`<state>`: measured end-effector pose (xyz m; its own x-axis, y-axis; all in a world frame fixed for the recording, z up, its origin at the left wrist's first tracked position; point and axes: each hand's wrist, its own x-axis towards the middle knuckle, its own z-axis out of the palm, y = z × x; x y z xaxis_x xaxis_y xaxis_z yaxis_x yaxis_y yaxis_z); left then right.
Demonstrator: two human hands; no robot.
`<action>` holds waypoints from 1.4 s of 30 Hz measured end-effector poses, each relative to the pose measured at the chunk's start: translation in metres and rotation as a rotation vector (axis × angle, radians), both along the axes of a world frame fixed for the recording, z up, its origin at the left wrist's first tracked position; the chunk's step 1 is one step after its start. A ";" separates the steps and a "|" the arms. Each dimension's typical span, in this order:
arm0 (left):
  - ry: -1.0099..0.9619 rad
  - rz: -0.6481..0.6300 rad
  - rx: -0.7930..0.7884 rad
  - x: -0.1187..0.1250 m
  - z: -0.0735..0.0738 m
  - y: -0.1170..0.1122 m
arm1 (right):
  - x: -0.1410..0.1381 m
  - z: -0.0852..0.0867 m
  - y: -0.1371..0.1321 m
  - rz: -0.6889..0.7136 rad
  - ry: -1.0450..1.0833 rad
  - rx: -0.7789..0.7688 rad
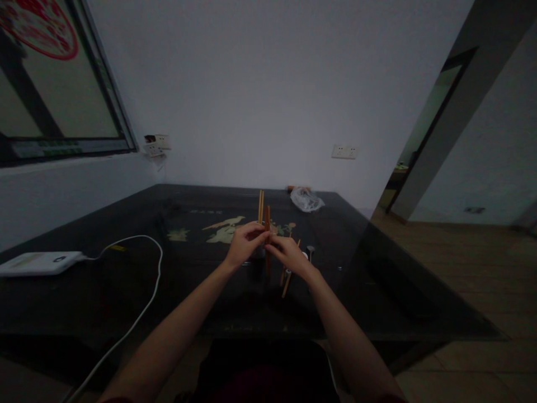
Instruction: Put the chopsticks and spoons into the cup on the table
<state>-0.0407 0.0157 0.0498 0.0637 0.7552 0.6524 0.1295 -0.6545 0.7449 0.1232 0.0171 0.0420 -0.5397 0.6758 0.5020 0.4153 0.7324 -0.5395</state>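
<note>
My left hand and my right hand meet over the middle of a dark table. Both are closed round a bundle of wooden chopsticks held upright, whose tips stick up above my fingers. More chopsticks lie on the table just under my right hand, beside a small metal spoon-like piece. The room is dim, so the exact grip of each finger is hard to see.
A white device with a white cable lies at the table's left. A crumpled clear plastic bag sits at the far edge. The tabletop has a pale inlaid picture. A window is on the left, a doorway on the right.
</note>
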 end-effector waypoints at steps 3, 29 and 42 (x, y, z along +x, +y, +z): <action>0.006 0.019 -0.012 -0.001 0.000 0.000 | 0.000 0.001 -0.001 0.007 0.007 0.009; -0.103 0.214 0.130 -0.039 0.112 0.010 | -0.004 -0.019 0.027 -0.223 0.495 -0.120; -0.039 0.229 0.043 -0.047 0.084 0.087 | -0.024 -0.060 0.068 -0.165 0.399 -0.301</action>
